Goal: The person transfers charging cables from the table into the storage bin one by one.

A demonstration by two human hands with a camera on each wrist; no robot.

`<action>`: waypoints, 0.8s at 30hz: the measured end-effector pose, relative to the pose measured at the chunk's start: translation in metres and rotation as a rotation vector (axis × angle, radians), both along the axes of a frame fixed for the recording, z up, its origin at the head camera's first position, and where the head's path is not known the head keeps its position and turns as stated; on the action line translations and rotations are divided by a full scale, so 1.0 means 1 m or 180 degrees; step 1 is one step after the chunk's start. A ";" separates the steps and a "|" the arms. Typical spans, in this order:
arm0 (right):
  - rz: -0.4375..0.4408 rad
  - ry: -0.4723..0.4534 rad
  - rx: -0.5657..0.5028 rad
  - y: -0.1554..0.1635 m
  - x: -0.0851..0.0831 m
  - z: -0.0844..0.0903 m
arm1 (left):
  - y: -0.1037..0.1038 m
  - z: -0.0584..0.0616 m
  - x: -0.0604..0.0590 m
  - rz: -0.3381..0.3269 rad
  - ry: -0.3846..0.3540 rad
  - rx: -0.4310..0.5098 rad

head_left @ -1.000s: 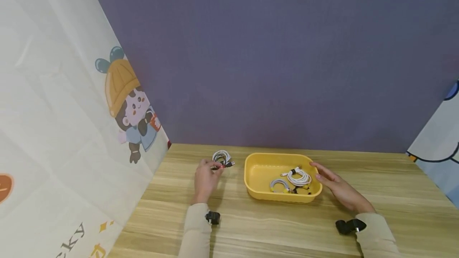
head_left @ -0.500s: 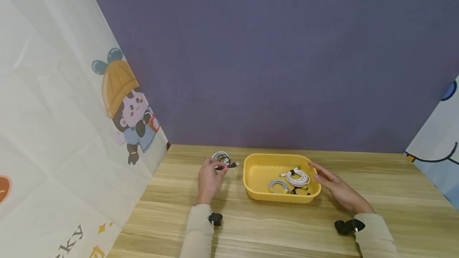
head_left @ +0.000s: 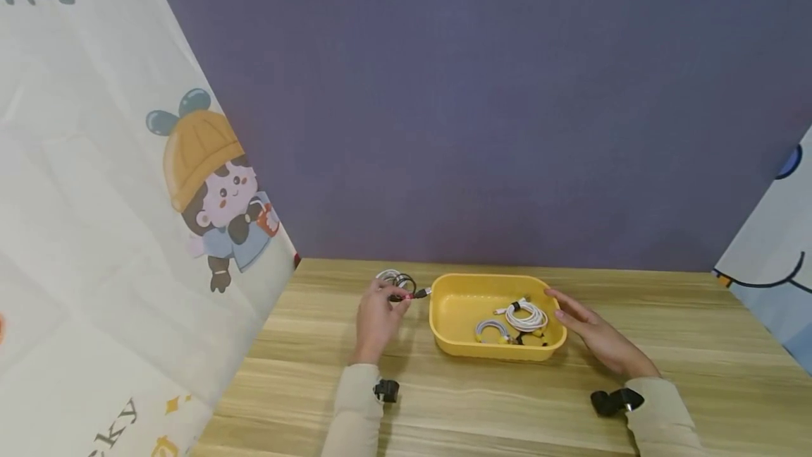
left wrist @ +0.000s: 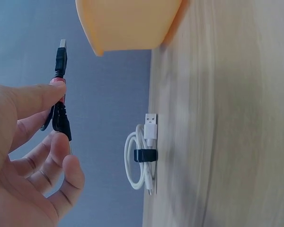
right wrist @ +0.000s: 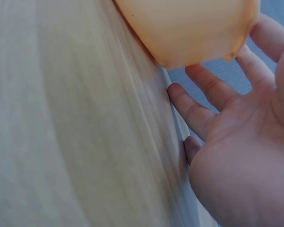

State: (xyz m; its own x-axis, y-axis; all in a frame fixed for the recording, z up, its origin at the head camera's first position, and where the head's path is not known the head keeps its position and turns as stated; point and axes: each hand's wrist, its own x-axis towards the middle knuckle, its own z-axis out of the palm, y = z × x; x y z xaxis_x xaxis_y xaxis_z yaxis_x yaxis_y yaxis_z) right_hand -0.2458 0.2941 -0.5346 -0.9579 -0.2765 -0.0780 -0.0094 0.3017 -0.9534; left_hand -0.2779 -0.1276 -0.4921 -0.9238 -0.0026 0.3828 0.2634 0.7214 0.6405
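Lower centre of the head view, left hand: thumb and forefinger pinch a black USB cable, the other fingers bent.
Black USB cable: red tie round it, held above the table, plug towards the basket.
White USB cable: coiled in a black strap, on the table, lower middle of the left wrist view.
Yellow basket: right of the left hand, containing coiled cables.
Right hand: lower right, fingers spread, touching the basket's right end.
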 end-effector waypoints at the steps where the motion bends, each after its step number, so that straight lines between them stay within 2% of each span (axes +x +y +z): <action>1: 0.0011 0.0005 0.0005 0.000 0.000 0.000 | 0.001 0.000 0.000 -0.0011 0.0014 -0.0005; 8: 0.0007 -0.0028 -0.0006 0.000 0.001 0.003 | 0.005 0.002 0.000 -0.0065 0.0008 -0.0016; 13: 0.0015 -0.0034 0.0016 -0.001 0.000 0.003 | 0.009 0.003 0.000 -0.0085 0.0112 -0.0027; 24: 0.0019 0.0070 0.0029 0.001 0.001 0.002 | 0.016 0.007 0.003 -0.0152 0.0182 -0.0040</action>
State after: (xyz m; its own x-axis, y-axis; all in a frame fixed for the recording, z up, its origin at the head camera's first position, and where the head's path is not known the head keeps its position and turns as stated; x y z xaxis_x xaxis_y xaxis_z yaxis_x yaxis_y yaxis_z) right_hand -0.2447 0.2946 -0.5322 -0.9577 -0.2817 -0.0596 -0.0322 0.3103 -0.9501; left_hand -0.2744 -0.1112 -0.4850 -0.8994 0.0462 0.4348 0.3338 0.7149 0.6144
